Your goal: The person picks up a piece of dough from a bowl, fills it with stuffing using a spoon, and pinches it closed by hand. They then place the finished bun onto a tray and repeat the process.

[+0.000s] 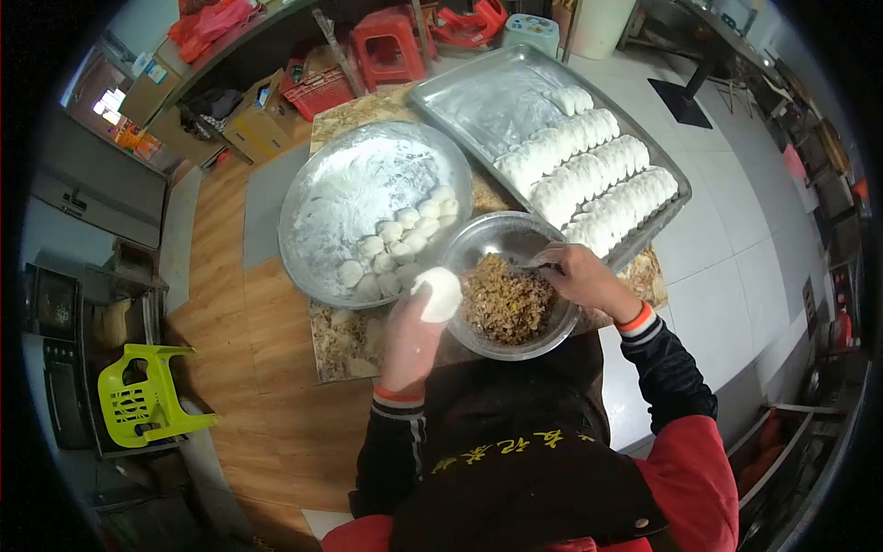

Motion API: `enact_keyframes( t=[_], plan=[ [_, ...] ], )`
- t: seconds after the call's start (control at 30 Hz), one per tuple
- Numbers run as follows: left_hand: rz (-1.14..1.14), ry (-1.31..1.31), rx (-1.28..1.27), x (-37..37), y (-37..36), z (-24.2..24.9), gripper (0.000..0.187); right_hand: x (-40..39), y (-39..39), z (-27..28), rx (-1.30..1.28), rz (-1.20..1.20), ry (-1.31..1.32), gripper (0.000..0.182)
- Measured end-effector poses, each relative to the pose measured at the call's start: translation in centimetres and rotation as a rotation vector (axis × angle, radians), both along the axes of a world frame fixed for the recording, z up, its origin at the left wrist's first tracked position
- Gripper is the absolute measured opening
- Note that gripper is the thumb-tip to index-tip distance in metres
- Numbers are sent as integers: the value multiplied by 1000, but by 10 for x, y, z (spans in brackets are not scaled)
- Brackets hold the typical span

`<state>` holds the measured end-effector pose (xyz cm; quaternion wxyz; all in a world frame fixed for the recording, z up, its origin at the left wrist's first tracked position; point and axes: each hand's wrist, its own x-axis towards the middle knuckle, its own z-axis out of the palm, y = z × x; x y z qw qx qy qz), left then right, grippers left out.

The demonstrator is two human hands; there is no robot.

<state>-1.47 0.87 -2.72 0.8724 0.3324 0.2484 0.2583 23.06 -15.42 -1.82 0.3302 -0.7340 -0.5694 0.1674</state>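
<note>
My left hand [410, 345] holds a round white dough wrapper [441, 294] near the left rim of the metal bowl [524, 351]. Inside that bowl is a crumbly brown minced filling [506, 308]. My right hand [584, 279] reaches over the bowl's right side, its fingers closed on a small metal utensil [531, 265] at the filling; its tip is not clear. A large round floured tray [322, 198] lies to the left, with several small dough rounds [389, 230] on it. Rows of shaped white dumplings [593, 179] fill much of the rectangular metal tray [451, 92] behind.
Everything stands on a stone-patterned table [345, 345]. A lime-green plastic chair [147, 396] is on the floor at the left. Red stools [391, 46], a red basket [317, 92] and cardboard boxes [262, 124] are beyond the table.
</note>
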Motion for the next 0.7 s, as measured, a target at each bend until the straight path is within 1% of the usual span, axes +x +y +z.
enact_keyframes(
  t=[0.07, 0.13, 0.2, 0.23, 0.3, 0.4, 0.5, 0.6, 0.7],
  plan=[
    [-81, -14, -33, 5, -5, 5, 42, -3, -6, 24, 18, -44, -23, 22],
    [-252, 4, 173, 13, -9, -4, 47, -11, -10, 38, 57, -78, -56, 24],
    [-330, -224, -202, 25, -12, -8, 49, -20, -12, 40, 104, -76, -112, 27],
    [-343, -255, -244, 31, -13, -9, 50, -25, -14, 39, 131, -57, -153, 30],
    [-327, -249, -280, 38, -14, -2, 50, -35, -19, 39, 148, -35, -197, 37],
    [-317, -224, -301, 39, -14, -3, 49, -43, -20, 39, 203, -37, -135, 34],
    [-324, -231, -275, 34, -13, -1, 47, -30, -22, 28, 228, -158, -206, 35],
    [-340, -232, -258, 31, -13, -2, 44, -26, -30, 27, 35, -205, -178, 27],
    [-350, -216, -215, 28, -14, -3, 41, -24, -35, 23, -186, 49, -360, 21]
  ],
)
